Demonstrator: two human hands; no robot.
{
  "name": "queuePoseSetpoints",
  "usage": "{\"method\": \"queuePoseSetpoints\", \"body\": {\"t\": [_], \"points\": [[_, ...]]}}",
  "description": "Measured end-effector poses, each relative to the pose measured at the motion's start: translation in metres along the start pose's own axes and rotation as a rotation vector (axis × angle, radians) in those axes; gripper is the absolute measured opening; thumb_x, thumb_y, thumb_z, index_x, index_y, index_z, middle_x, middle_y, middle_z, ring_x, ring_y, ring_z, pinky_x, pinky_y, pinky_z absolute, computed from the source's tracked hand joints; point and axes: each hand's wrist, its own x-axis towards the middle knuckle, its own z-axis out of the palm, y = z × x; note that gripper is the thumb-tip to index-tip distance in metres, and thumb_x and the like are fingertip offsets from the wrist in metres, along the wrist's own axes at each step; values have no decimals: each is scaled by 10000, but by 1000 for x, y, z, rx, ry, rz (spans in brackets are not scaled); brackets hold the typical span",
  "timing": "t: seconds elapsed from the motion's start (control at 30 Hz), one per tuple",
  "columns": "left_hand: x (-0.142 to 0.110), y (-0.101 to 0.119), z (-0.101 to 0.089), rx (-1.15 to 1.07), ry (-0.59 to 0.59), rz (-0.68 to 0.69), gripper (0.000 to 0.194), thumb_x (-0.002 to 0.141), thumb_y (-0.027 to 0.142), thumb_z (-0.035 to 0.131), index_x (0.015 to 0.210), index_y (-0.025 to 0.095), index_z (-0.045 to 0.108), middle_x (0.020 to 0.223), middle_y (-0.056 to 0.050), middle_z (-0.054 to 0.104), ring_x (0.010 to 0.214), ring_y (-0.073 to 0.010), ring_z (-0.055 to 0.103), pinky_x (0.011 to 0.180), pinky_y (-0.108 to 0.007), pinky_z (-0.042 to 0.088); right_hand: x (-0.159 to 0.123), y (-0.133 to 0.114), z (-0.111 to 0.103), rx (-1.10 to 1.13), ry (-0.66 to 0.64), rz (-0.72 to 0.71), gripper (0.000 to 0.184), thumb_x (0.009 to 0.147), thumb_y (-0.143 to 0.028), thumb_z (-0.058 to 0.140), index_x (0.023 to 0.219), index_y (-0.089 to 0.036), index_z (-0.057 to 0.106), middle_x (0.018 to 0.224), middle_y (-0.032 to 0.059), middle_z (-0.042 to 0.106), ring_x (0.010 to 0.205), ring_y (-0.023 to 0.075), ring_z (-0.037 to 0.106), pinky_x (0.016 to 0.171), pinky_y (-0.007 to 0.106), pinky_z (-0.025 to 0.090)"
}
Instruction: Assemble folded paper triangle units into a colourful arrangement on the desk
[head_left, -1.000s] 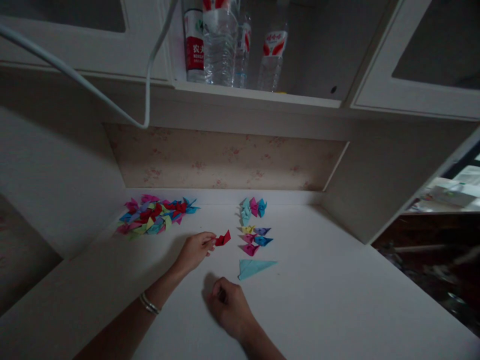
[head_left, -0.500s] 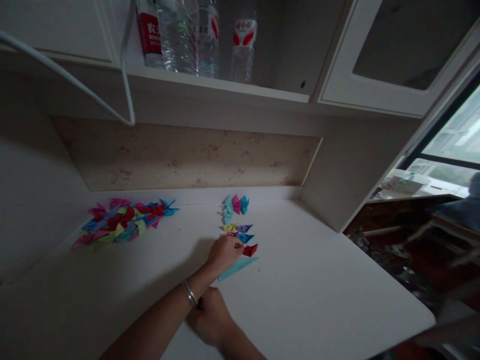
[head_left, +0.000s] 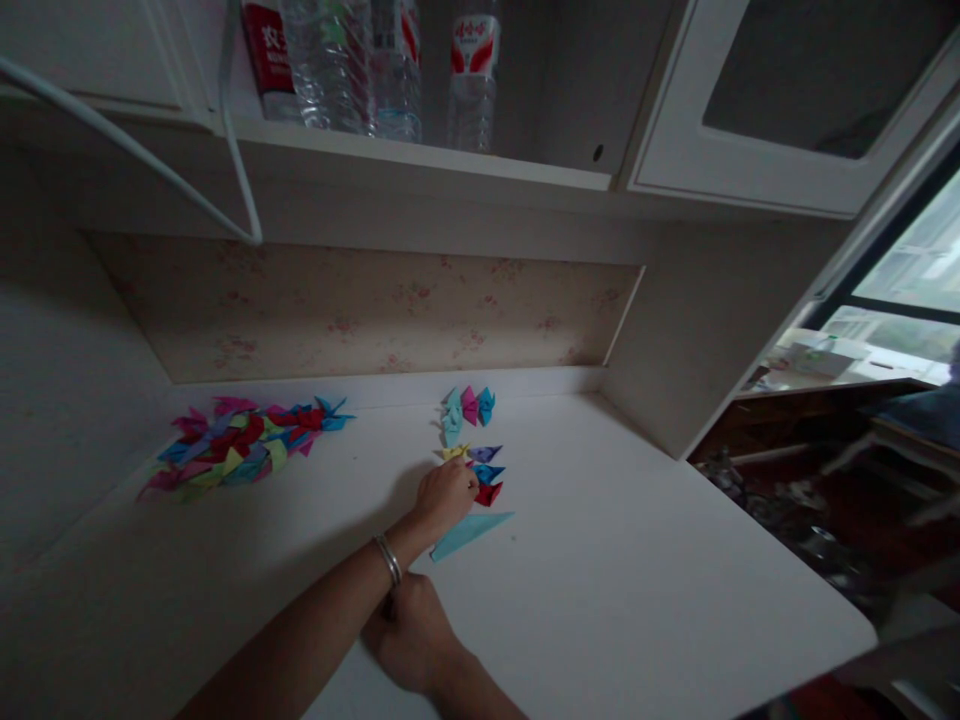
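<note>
My left hand [head_left: 447,492] reaches across the white desk [head_left: 637,590] with its fingers pinched on a small red folded paper piece [head_left: 488,493]. That piece lies at the near end of a short row of folded pieces, a blue one [head_left: 489,472], a purple one [head_left: 484,453] and a yellow one [head_left: 452,452]. A light blue paper triangle [head_left: 466,533] lies just below the hand. My right hand [head_left: 414,635] rests curled on the desk under my left forearm, and I cannot make out anything in it.
A heap of several colourful folded pieces [head_left: 240,445] lies at the back left. A cluster of three pieces [head_left: 466,408] sits near the back wall. Water bottles [head_left: 360,60] stand on the shelf above. A white cable [head_left: 225,150] hangs at left. The desk's edge drops off at right.
My left hand carried the red piece rightward from beside the heap to the near end of the row. The camera view swung to the right.
</note>
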Motion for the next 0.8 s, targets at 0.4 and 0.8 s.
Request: {"method": "queuePoseSetpoints", "body": {"t": [0.4,0.8], "points": [[3,-5,6,54,-3,29,263,846,227,488,817,208,749,963,-83,705,898,-222,653,769,-304,456,0,7,3,-50,-93,56,210,750,-77,518,871,-176,659,851,16,709,730,162,609,648,216,425],[3,-6,6,17,-1,28,206,838,224,525,814,200,728,960,-74,688,903,-209,638,768,-289,450,0,10,6,-40,-53,29,173,696,-40,511,745,-176,606,735,-10,647,661,132,561,562,196,363]]}}
